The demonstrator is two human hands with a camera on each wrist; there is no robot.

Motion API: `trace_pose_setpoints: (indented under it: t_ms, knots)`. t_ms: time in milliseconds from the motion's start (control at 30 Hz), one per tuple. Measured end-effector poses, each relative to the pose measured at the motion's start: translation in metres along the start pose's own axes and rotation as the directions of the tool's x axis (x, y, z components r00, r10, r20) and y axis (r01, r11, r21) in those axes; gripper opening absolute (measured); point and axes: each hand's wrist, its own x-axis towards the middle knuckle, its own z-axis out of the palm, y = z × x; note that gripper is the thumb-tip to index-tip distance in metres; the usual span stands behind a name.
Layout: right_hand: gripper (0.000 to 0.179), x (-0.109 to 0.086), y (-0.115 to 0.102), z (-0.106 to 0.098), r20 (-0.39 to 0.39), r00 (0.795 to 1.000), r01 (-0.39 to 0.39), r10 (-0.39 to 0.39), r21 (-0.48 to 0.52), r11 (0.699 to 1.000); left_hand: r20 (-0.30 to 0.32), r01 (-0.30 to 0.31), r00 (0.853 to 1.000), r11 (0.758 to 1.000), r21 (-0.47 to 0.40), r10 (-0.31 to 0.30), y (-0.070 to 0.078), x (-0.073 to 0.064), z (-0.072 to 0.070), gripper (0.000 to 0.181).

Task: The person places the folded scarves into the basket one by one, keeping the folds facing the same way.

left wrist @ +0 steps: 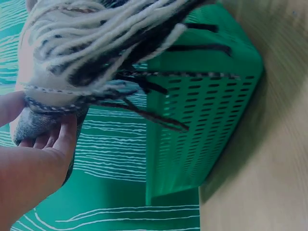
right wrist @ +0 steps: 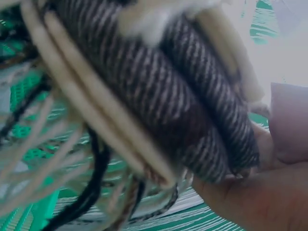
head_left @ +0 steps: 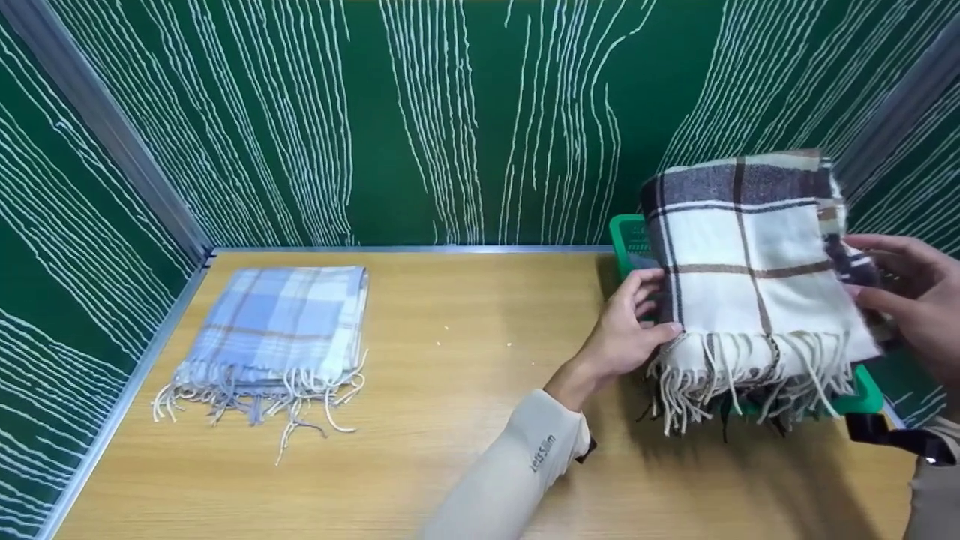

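Over a green-walled counter (head_left: 450, 442), a plaid scarf (head_left: 787, 240) is pinched by left hand (head_left: 619, 334) and right hand (head_left: 919, 300), a basket (head_left: 868, 390) largely hidden.

Two bare hands, one left hand (head_left: 619, 334) and one right hand (head_left: 921, 296), were in view with two folded, fringed plaid scarves: one blue-and-white scarf (head_left: 277, 322) and one white, brown and black scarf (head_left: 784, 240). There were one green perforated plastic basket (left wrist: 207, 120), one pale wooden tabletop (head_left: 457, 420), two beige fabric sleeves (head_left: 510, 469) and three dark-green panels streaked with wavy white lines (head_left: 491, 112).
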Motion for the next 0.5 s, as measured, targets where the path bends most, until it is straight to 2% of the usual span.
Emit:
trace_pose_setpoints:
  t_ms: [67,167,233,300,333,400,500]
  knots:
    - [0.064,0.004,0.005,0.002,-0.015,1.0,-0.001,0.001,-0.057,0.998,0.007,0.026,1.0,0.999,0.047,-0.027,-0.002,0.003,0.002,0.066]
    - [0.055,0.011,0.02,0.007,-0.008,1.0,0.009,-0.01,-0.136,0.991,-0.012,0.112,0.994,0.982,0.154,-0.111,-0.006,0.006,0.004,0.068]
    - [0.047,0.015,0.034,0.011,0.051,0.999,-0.005,0.016,-0.199,0.98,-0.032,0.176,0.984,0.957,0.23,-0.173,-0.01,0.006,0.006,0.069]
    - [0.04,0.018,0.05,0.016,0.148,0.988,0.011,0.035,-0.297,0.955,-0.032,0.208,0.978,0.933,0.294,-0.208,-0.015,0.003,0.007,0.066]
    - [0.039,0.018,0.057,0.018,0.207,0.975,-0.006,0.078,-0.326,0.945,-0.02,0.206,0.977,0.924,0.321,-0.211,-0.017,0.001,0.008,0.064]
    - [0.041,0.018,0.07,0.021,0.3,0.946,0.008,0.122,-0.397,0.918,0.025,0.169,0.981,0.901,0.399,-0.195,-0.02,-0.003,0.009,0.057]
    - [0.044,0.016,0.076,0.023,0.351,0.918,-0.002,0.185,-0.463,0.886,0.107,0.078,0.982,0.857,0.509,-0.153,-0.021,-0.008,0.011,0.048]
